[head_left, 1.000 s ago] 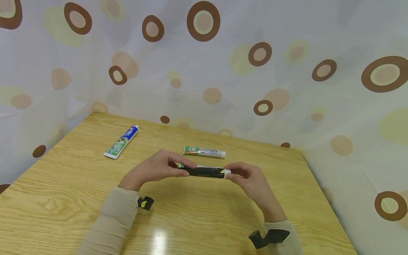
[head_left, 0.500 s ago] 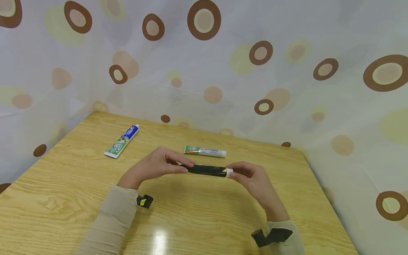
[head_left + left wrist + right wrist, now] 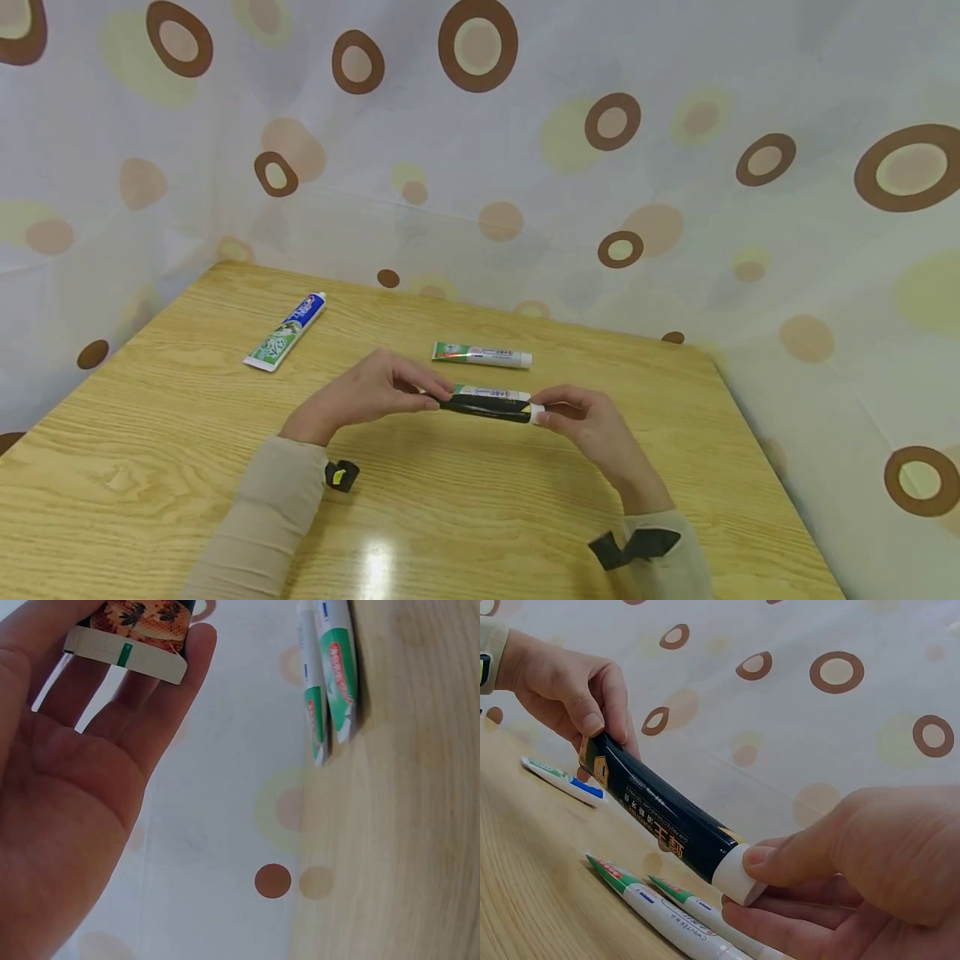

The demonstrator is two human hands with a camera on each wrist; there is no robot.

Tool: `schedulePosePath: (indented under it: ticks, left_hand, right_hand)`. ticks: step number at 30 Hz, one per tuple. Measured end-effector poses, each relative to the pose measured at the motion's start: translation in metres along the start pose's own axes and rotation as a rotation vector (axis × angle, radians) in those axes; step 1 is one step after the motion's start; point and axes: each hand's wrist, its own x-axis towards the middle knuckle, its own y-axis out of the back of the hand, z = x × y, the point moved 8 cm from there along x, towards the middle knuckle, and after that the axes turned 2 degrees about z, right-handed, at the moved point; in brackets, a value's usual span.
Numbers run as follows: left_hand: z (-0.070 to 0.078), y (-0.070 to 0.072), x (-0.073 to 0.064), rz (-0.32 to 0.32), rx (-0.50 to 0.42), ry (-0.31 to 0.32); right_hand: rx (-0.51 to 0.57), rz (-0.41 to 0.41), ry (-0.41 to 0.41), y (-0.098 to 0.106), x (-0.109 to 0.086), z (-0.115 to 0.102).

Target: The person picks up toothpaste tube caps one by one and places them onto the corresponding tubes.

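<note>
A black toothpaste tube point(image 3: 487, 407) with a white cap point(image 3: 736, 874) is held up level above the table between both hands. My left hand point(image 3: 367, 390) pinches its flat crimped end between thumb and fingers; the left wrist view shows that pale end point(image 3: 124, 654). At the other end my right hand point(image 3: 596, 429) pinches the white cap between thumb and fingers. Just behind the black tube lies a green and white toothpaste tube point(image 3: 495, 392), partly covered by it in the head view. Farther back lies a similar green and white tube point(image 3: 482, 355).
A blue and green toothpaste tube point(image 3: 287, 332) lies at the back left of the wooden table point(image 3: 420, 517). A patterned white sheet point(image 3: 420, 150) stands along the table's back and sides.
The black tube shifts slightly in the hands and dips a little, so more of the green and white tube behind it shows. Both hands keep their grips.
</note>
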Motion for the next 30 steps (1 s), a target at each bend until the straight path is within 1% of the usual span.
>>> schedulePosePath:
  ticks: [4, 8, 13, 18, 23, 27, 30]
  left_hand:
    - [-0.011, -0.005, 0.002, -0.019, 0.012, 0.041]
    - [-0.020, -0.011, 0.004, -0.045, 0.003, 0.092]
    - [-0.029, -0.016, 0.005, -0.058, 0.046, 0.130]
    - [-0.035, -0.023, 0.007, -0.086, 0.062, 0.164]
    - [-0.042, -0.029, 0.007, -0.099, 0.117, 0.212]
    - [-0.044, -0.034, 0.008, -0.112, 0.167, 0.215]
    - [-0.043, -0.037, 0.009, -0.126, 0.210, 0.188]
  right_hand:
    - [-0.008, -0.022, -0.035, -0.005, 0.003, 0.010]
    - [-0.002, -0.034, -0.063, -0.007, 0.005, 0.018]
    - [-0.003, -0.040, -0.090, -0.009, 0.006, 0.026]
    - [-0.010, -0.052, -0.102, -0.010, 0.007, 0.031]
    - [-0.016, -0.055, -0.106, -0.012, 0.008, 0.034]
    - [-0.047, -0.048, -0.110, -0.013, 0.008, 0.035]
    - [-0.071, -0.050, -0.112, -0.014, 0.008, 0.036]
